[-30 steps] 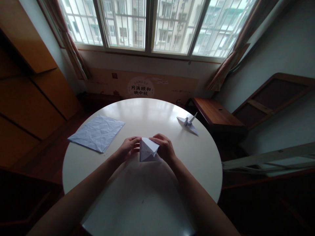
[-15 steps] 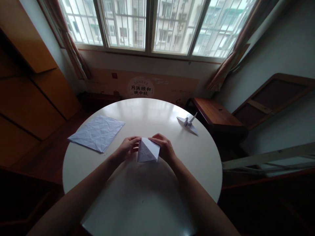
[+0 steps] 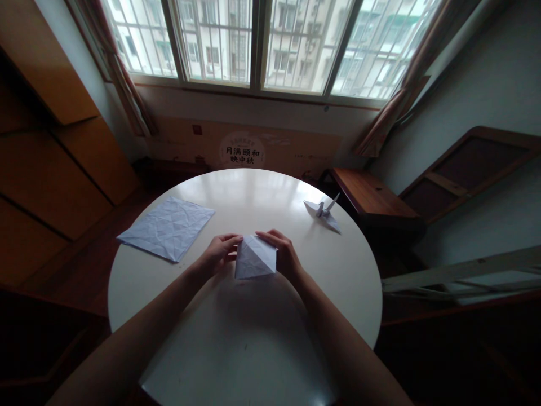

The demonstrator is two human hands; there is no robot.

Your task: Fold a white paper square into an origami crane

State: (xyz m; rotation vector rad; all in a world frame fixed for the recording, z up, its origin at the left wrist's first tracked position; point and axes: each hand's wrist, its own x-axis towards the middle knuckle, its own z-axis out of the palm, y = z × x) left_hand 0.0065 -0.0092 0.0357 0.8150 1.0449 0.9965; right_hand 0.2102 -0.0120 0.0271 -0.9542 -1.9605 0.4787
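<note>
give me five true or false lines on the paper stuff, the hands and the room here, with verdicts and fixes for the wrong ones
1. The left hand and the right hand both hold the folded paper. True.
2. The creased sheet and the paper crane rest on the white table. True.
3. The paper crane stands on top of the creased sheet. False: they lie well apart, on opposite sides of the white table.
4. The creased sheet is nearer the right hand than the left hand. False: it is nearer the left hand.
5. Curtains hang at both sides of the window. True.
</note>
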